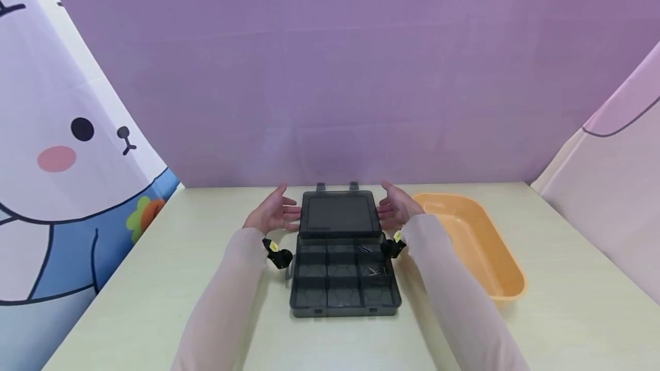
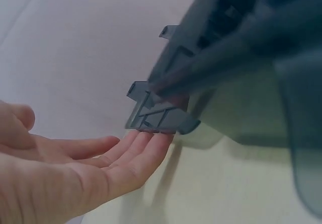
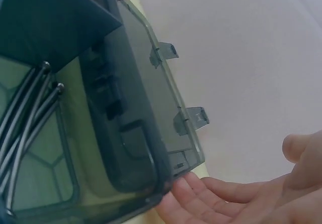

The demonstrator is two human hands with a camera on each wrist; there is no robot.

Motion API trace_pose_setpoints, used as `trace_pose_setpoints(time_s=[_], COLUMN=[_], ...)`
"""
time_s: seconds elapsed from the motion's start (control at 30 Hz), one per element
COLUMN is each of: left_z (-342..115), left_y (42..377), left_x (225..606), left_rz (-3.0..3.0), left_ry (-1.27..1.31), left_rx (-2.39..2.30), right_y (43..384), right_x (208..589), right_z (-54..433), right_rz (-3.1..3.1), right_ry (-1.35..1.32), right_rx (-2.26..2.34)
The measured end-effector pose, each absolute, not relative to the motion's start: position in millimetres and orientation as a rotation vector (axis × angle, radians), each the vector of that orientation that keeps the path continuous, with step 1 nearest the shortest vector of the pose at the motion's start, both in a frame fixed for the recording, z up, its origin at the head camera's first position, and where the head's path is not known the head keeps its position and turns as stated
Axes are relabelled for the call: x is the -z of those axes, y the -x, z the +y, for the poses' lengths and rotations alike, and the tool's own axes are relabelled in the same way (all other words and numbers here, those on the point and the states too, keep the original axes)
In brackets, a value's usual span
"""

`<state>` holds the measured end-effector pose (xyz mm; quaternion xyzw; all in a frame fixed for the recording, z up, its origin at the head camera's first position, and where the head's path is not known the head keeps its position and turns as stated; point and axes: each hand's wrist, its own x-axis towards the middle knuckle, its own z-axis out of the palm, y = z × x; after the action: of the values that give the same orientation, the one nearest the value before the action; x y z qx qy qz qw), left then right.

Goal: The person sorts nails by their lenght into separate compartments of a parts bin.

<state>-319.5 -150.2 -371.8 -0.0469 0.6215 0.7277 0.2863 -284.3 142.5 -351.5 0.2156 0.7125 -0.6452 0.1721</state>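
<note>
A dark translucent compartment box (image 1: 343, 296) lies with its lid (image 1: 340, 214) folded back, latches at the far edge. My left hand (image 1: 274, 211) is beside the lid's left edge, fingers extended and thumb raised; in the left wrist view its fingertips (image 2: 158, 142) are right at the lid's lower edge. On the opposite side my right hand (image 1: 397, 207) mirrors it, fingertips at the lid's right corner in the right wrist view. Long thin metal nails (image 3: 25, 128) lie in a right-hand compartment. Small metal pieces (image 1: 374, 272) lie in the compartment nearer me.
An orange tray (image 1: 495, 239) stands to the right of the box, partly behind my right sleeve. The pale table (image 1: 129, 314) ends at a purple cloth backdrop (image 1: 361, 85). A cartoon-printed cloth (image 1: 57, 90) hangs on the left.
</note>
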Motion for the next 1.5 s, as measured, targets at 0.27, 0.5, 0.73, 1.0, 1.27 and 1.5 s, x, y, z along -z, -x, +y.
trace_pose_setpoints(time_s=[0.27,0.5,0.73,1.0,1.27,1.5], left_z=[-149,-145,-147,-140,-143,-145], left_y=[316,316,331,303,308,305], left_x=[358,350,358,328,331,323], left_rz=[1.719,1.772,1.822,1.868,1.968,2.018], left_ry=[0.066,0.002,-0.108,-0.104,-0.187,-0.214], left_rx=[-1.957,-1.98,-2.019,-2.058,-2.024,-1.997], right_y=[281,279,279,278,275,271], right_x=[341,331,323,316,309,304], right_z=[142,143,144,148,149,150], right_rz=[2.088,2.096,2.057,2.06,2.005,2.02], right_ry=[-0.48,-0.388,-0.28,-0.213,-0.141,-0.09], right_rx=[1.856,1.912,2.007,2.089,2.137,2.145])
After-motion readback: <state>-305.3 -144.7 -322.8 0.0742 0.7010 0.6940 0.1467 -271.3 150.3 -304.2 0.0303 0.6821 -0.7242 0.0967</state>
